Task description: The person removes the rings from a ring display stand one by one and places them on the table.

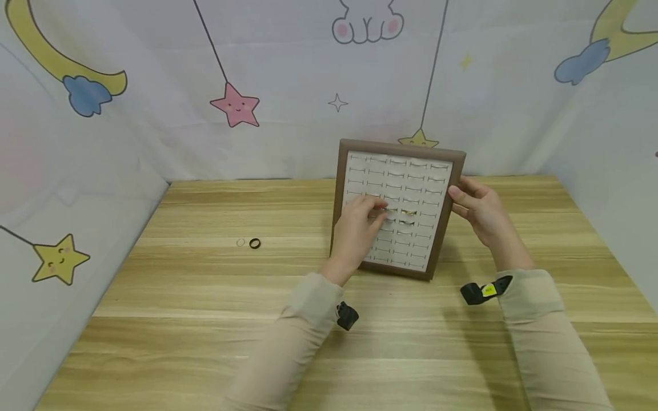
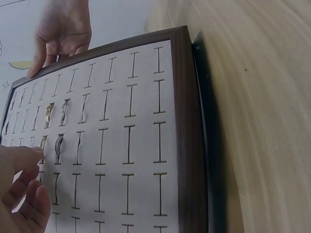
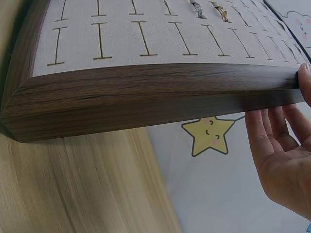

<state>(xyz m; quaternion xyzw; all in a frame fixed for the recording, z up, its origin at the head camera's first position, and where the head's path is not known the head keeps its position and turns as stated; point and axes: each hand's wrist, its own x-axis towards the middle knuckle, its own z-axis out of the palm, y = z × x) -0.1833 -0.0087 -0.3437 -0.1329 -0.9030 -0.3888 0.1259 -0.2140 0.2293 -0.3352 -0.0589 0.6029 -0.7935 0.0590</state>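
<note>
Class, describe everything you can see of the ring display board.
The ring display board is rectangular: a brown, wood-like frame around a whitish, fabric-like panel with rows of I-shaped slits. At least four gold and silver rings sit in slits near its middle. It stands at a tilt, its lower edge apparently resting on the wood-grain tabletop. The right hand holds its right side; the left hand is at a gold ring, perhaps pinching it.

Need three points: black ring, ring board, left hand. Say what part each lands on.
Black ring [image 1: 255, 248]: head view, near side of its band.
Ring board [image 3: 160, 87]: right wrist view, brown rim.
Left hand [image 1: 354, 235]: head view, back of hand.
</note>
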